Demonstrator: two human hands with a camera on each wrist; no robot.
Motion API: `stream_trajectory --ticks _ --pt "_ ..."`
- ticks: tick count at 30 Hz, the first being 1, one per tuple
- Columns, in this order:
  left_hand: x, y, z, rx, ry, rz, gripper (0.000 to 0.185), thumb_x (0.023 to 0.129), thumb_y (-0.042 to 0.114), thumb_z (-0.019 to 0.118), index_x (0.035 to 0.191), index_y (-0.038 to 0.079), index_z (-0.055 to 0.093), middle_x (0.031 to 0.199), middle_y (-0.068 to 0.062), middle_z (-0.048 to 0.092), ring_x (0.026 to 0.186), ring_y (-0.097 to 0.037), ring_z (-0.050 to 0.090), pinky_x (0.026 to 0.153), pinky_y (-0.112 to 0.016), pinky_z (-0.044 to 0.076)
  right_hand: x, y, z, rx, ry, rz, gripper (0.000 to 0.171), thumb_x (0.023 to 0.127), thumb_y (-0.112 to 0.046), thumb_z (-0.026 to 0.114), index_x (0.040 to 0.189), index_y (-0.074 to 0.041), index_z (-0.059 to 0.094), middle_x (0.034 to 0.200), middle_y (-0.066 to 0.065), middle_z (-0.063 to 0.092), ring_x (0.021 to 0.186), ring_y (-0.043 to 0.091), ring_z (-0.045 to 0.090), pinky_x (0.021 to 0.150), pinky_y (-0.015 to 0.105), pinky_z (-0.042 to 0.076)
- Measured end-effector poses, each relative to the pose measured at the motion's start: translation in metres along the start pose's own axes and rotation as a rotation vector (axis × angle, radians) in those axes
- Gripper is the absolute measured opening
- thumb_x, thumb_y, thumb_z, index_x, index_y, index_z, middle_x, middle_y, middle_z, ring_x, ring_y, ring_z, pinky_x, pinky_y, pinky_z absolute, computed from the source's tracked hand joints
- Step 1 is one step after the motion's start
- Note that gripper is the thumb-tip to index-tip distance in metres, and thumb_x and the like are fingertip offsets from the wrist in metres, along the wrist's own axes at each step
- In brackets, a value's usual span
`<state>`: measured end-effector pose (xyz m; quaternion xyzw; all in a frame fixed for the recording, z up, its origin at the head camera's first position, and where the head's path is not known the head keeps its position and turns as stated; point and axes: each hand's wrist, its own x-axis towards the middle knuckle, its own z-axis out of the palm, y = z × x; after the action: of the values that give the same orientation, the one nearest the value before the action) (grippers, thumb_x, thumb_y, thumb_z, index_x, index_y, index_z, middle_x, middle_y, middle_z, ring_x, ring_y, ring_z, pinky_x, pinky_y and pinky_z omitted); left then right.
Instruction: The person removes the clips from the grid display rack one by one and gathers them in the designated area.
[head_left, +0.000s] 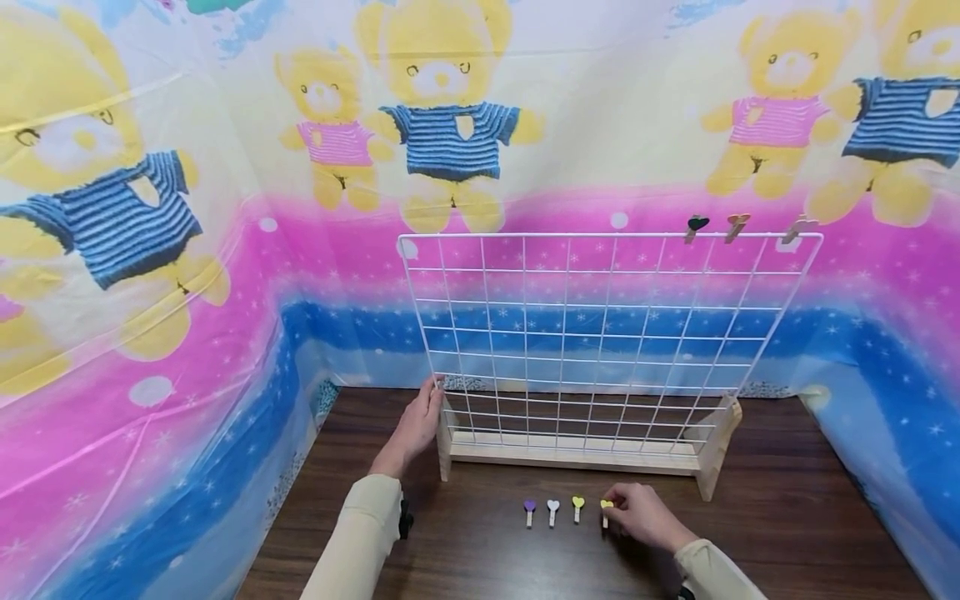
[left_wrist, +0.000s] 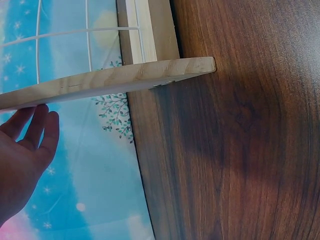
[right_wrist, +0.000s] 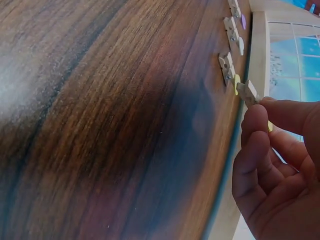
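My right hand (head_left: 643, 514) pinches a small wooden clothespin (right_wrist: 248, 93) with a yellow heart, between thumb and fingertips, near the table's front. Left of it lie three more heart clothespins in a row: yellow (head_left: 577, 508), white (head_left: 552, 512) and purple (head_left: 529, 512). My left hand (head_left: 414, 429) touches the left wooden side post (left_wrist: 125, 77) of a white wire grid rack (head_left: 525, 335), fingertips against the post's outer face. On the grid's top wire, at the right, sit a dark heart clothespin (head_left: 696, 227), an orange one (head_left: 737, 227) and a pale one (head_left: 799, 228).
The rack's wooden base (head_left: 573, 457) stands on a dark wood-grain table (head_left: 465, 550), with its right side post (head_left: 720, 446) angled forward. A bear-print cloth (head_left: 600, 125) hangs behind and along both sides of the table.
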<state>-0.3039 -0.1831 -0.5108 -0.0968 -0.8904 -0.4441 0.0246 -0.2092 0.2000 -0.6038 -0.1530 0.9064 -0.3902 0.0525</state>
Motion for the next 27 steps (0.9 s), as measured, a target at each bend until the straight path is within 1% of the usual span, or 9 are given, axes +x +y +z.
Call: stream_trajectory --ticks 3,5,8,9,13,16,23,25,27 --pt "0.000 -0.001 0.000 0.003 -0.004 -0.001 0.042 0.105 0.036 0.025 0.145 0.023 0.030 0.076 -0.007 0.039 0.067 -0.022 0.043 0.073 -0.041 0.037 0.002 0.003 0.004 -0.010 -0.009 0.005 0.005 0.085 -0.005 0.067 0.089 -0.002 0.065 0.067 -0.002 0.060 0.046 0.009 0.053 0.043 0.024 0.043" --pt "0.001 -0.002 0.001 0.004 -0.005 -0.007 0.043 0.105 0.037 0.025 0.145 0.023 0.030 0.075 -0.008 0.039 0.061 -0.022 0.038 0.070 -0.041 0.038 0.004 0.006 0.006 -0.018 -0.013 0.002 0.004 0.085 -0.005 0.067 0.087 -0.003 0.065 0.065 -0.004 0.058 0.046 0.008 0.052 0.043 0.024 0.043" --pt "0.002 -0.004 0.001 0.010 -0.005 -0.006 0.044 0.105 0.037 0.025 0.146 0.021 0.030 0.074 -0.008 0.040 0.058 -0.021 0.035 0.068 -0.040 0.037 0.007 0.008 0.009 -0.030 -0.017 -0.005 0.004 0.084 -0.007 0.068 0.086 -0.005 0.065 0.061 -0.006 0.055 0.045 0.007 0.051 0.044 0.024 0.042" --pt "0.002 -0.004 0.002 0.008 -0.001 -0.005 0.044 0.105 0.037 0.025 0.146 0.021 0.031 0.074 -0.008 0.040 0.058 -0.021 0.036 0.068 -0.040 0.037 0.007 0.009 0.010 -0.034 -0.018 -0.005 0.004 0.084 -0.008 0.068 0.085 -0.005 0.065 0.059 -0.006 0.054 0.045 0.007 0.050 0.044 0.024 0.042" --pt "0.003 -0.003 0.002 0.006 0.012 0.009 0.042 0.106 0.033 0.028 0.145 0.018 0.032 0.076 -0.008 0.041 0.070 -0.024 0.046 0.074 -0.042 0.038 0.008 0.011 0.012 -0.036 -0.022 0.020 0.006 0.085 -0.010 0.068 0.083 -0.005 0.064 0.057 -0.006 0.051 0.045 0.008 0.050 0.044 0.024 0.041" --pt "0.003 -0.004 0.002 0.009 0.017 0.014 0.041 0.106 0.031 0.028 0.144 0.018 0.033 0.076 -0.007 0.041 0.077 -0.025 0.049 0.077 -0.044 0.038 0.008 0.012 0.013 -0.039 -0.025 0.039 0.007 0.085 -0.009 0.068 0.082 -0.005 0.064 0.058 -0.006 0.051 0.046 0.008 0.050 0.044 0.024 0.041" --pt "0.003 -0.004 0.001 0.020 0.015 0.013 0.042 0.105 0.037 0.026 0.144 0.023 0.032 0.074 -0.006 0.040 0.062 -0.021 0.040 0.072 -0.041 0.038 0.011 0.017 0.018 -0.027 -0.009 0.080 0.004 0.084 -0.007 0.068 0.084 -0.004 0.065 0.062 -0.005 0.054 0.047 0.008 0.052 0.044 0.025 0.043" --pt "0.003 -0.004 0.001 0.019 0.014 0.012 0.042 0.105 0.039 0.026 0.144 0.024 0.032 0.075 -0.008 0.040 0.063 -0.022 0.041 0.072 -0.041 0.038 0.012 0.018 0.018 -0.028 -0.004 0.078 0.004 0.084 -0.007 0.068 0.084 -0.004 0.065 0.063 -0.005 0.054 0.047 0.008 0.052 0.045 0.025 0.043" --pt "0.002 -0.003 0.002 0.013 0.016 0.012 0.043 0.105 0.039 0.026 0.144 0.023 0.032 0.080 -0.011 0.045 0.069 -0.024 0.046 0.074 -0.043 0.039 0.013 0.019 0.019 -0.048 0.006 0.062 0.003 0.083 -0.007 0.068 0.084 -0.006 0.065 0.063 -0.006 0.053 0.047 0.008 0.051 0.046 0.024 0.042"
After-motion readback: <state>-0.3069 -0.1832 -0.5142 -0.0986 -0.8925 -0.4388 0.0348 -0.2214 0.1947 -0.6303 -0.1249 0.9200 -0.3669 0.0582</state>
